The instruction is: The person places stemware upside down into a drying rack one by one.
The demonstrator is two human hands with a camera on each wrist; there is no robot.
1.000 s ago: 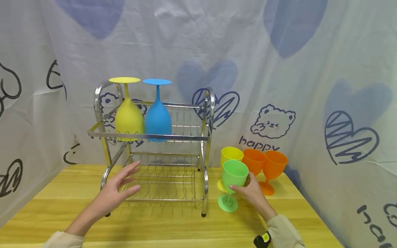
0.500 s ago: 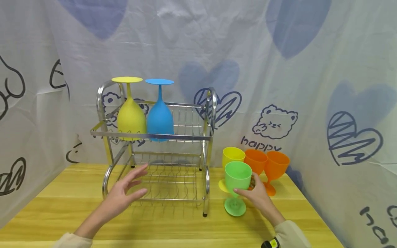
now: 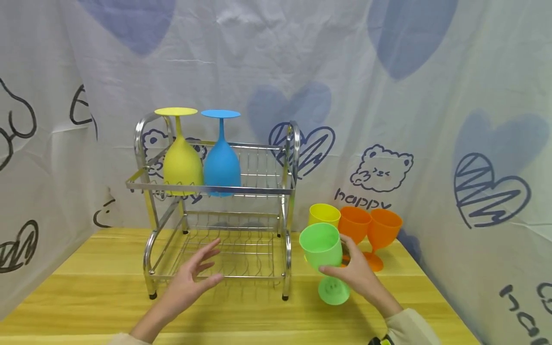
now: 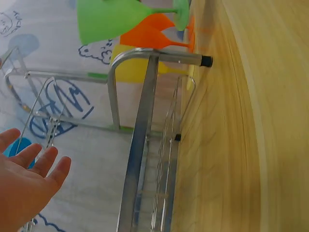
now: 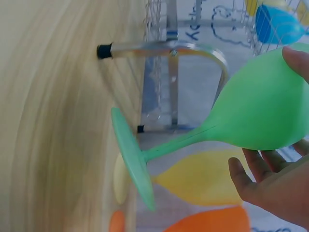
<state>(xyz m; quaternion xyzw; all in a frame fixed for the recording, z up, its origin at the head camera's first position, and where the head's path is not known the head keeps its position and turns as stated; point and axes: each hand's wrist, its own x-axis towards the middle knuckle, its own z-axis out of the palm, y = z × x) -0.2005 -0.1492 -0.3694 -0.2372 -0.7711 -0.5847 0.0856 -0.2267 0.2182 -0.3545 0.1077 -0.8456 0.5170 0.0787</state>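
Observation:
A green plastic goblet (image 3: 322,249) is gripped round its bowl by my right hand (image 3: 355,273), to the right of the metal rack. It leans with its rim to the left, and in the right wrist view its foot (image 5: 133,159) stands off the wooden table. My left hand (image 3: 189,282) is held in front of the rack's lower tier, fingers spread and holding nothing. On the two-tier dish rack (image 3: 211,190), a yellow goblet (image 3: 183,165) and a blue goblet (image 3: 222,165) stand upside down side by side on the upper tier.
Behind the green goblet stand another yellow goblet (image 3: 324,214) and two orange goblets, one middle (image 3: 354,225) and one at the right (image 3: 384,230). All are upright on the wooden table (image 3: 241,321). A patterned cloth (image 3: 276,57) hangs behind and at both sides.
The green goblet has come up off the table and tipped leftward in my right hand. My left hand has moved to the right, across the rack's front.

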